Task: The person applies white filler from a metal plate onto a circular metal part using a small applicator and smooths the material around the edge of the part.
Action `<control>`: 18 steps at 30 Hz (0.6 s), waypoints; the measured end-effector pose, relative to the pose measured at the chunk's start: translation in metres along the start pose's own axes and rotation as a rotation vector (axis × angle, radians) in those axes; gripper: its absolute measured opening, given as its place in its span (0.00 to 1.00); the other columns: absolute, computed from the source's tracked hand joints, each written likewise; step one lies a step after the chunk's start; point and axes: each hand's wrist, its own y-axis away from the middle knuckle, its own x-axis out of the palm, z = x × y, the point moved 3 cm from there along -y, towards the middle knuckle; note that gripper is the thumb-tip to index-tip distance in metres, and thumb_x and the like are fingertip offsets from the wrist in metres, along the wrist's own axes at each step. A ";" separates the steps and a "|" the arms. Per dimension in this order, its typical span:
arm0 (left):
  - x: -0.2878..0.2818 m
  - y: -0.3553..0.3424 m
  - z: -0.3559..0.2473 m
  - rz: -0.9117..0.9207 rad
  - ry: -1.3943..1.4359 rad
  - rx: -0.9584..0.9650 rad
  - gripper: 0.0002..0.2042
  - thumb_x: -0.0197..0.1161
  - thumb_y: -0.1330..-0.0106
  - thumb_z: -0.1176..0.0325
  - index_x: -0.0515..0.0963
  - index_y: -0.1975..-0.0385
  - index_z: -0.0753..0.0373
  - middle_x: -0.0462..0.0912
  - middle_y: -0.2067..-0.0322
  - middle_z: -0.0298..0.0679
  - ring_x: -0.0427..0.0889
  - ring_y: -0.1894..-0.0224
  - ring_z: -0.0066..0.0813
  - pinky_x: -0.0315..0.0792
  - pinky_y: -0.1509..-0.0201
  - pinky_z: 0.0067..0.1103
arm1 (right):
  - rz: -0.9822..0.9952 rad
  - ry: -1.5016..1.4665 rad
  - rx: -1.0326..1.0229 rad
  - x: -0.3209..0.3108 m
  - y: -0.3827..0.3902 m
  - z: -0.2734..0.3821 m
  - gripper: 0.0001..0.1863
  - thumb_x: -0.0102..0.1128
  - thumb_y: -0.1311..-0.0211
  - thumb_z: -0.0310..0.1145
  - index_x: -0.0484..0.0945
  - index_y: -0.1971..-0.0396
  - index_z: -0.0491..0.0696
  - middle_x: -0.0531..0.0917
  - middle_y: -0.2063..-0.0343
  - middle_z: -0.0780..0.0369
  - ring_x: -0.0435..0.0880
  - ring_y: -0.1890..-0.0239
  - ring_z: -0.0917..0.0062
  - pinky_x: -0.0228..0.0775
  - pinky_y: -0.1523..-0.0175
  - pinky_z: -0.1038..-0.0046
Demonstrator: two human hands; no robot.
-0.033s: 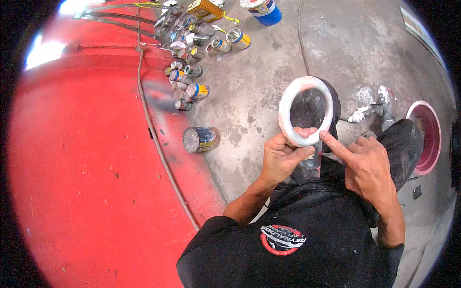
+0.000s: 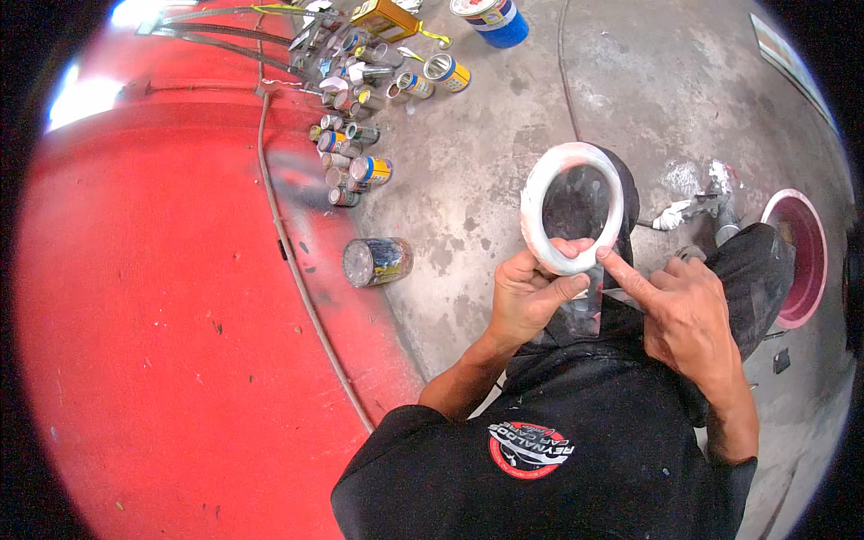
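A white ring (image 2: 538, 205), smooth and rounded with faint pinkish patches, is held up in front of my knees. My left hand (image 2: 531, 295) grips its lower edge, thumb on the near side and fingertips showing through the opening. My right hand (image 2: 688, 319) reaches in from the right, its stretched index finger touching the ring's lower right rim. The other right fingers are loosely curled, and the right thumb is hidden. Beneath the ring lie my dark, dust-marked trousers (image 2: 621, 315).
A red wall (image 2: 180, 315) with a cable (image 2: 306, 301) stands left. Several paint cans (image 2: 371, 170) line its foot; another can (image 2: 378, 263) stands nearer. Beyond are a yellow tin (image 2: 385, 20) and a blue-and-white bucket (image 2: 500, 27). To the right sit a grey tool (image 2: 715, 207) and a pink basin (image 2: 821, 252).
The ring and my right index finger have shifted very slightly to the left. My left hand's grip looks the same.
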 end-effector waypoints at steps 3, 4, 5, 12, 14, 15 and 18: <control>-0.001 0.000 0.001 0.058 -0.004 0.070 0.16 0.61 0.42 0.86 0.73 0.55 0.66 0.76 0.49 0.46 0.76 0.48 0.29 0.72 0.42 0.25 | -0.003 -0.016 -0.018 0.001 0.000 0.004 0.40 0.57 0.60 0.24 0.69 0.39 0.63 0.72 0.86 0.65 0.70 0.77 0.68 0.62 0.67 0.67; -0.002 0.000 0.002 0.054 0.000 0.070 0.15 0.61 0.42 0.86 0.73 0.55 0.66 0.76 0.48 0.47 0.76 0.48 0.29 0.72 0.43 0.25 | -0.004 -0.020 -0.023 0.001 0.000 0.004 0.40 0.57 0.60 0.24 0.69 0.39 0.62 0.72 0.86 0.65 0.70 0.77 0.68 0.62 0.67 0.67; -0.003 0.000 0.003 0.051 0.004 0.071 0.15 0.61 0.42 0.86 0.73 0.56 0.66 0.76 0.48 0.47 0.76 0.48 0.29 0.72 0.43 0.25 | -0.003 -0.024 -0.027 0.002 0.000 0.005 0.40 0.57 0.60 0.24 0.69 0.39 0.62 0.72 0.86 0.65 0.71 0.77 0.68 0.62 0.67 0.67; -0.003 0.000 0.005 0.026 0.068 0.080 0.15 0.61 0.42 0.86 0.73 0.57 0.65 0.76 0.48 0.45 0.76 0.48 0.28 0.72 0.43 0.24 | -0.004 -0.015 -0.034 0.009 0.002 0.007 0.40 0.57 0.59 0.25 0.68 0.38 0.64 0.72 0.86 0.66 0.72 0.77 0.70 0.62 0.67 0.68; -0.003 0.000 0.005 0.009 0.111 0.039 0.15 0.61 0.42 0.87 0.73 0.56 0.65 0.76 0.49 0.45 0.76 0.48 0.28 0.72 0.44 0.24 | -0.042 0.041 -0.035 0.010 0.002 0.006 0.40 0.57 0.58 0.25 0.67 0.38 0.65 0.71 0.86 0.66 0.71 0.77 0.70 0.61 0.68 0.69; -0.003 0.001 0.005 -0.001 0.132 0.019 0.15 0.60 0.42 0.87 0.73 0.56 0.64 0.76 0.49 0.45 0.76 0.48 0.27 0.72 0.44 0.23 | -0.066 0.079 -0.034 0.010 0.002 0.005 0.40 0.57 0.57 0.25 0.67 0.38 0.65 0.71 0.86 0.67 0.71 0.77 0.71 0.61 0.68 0.69; -0.002 0.001 0.005 -0.034 0.220 -0.012 0.16 0.60 0.43 0.87 0.74 0.56 0.64 0.78 0.51 0.46 0.76 0.47 0.33 0.70 0.40 0.30 | -0.104 0.156 -0.017 0.009 0.002 0.003 0.39 0.56 0.55 0.26 0.66 0.37 0.66 0.72 0.85 0.67 0.71 0.77 0.72 0.61 0.68 0.69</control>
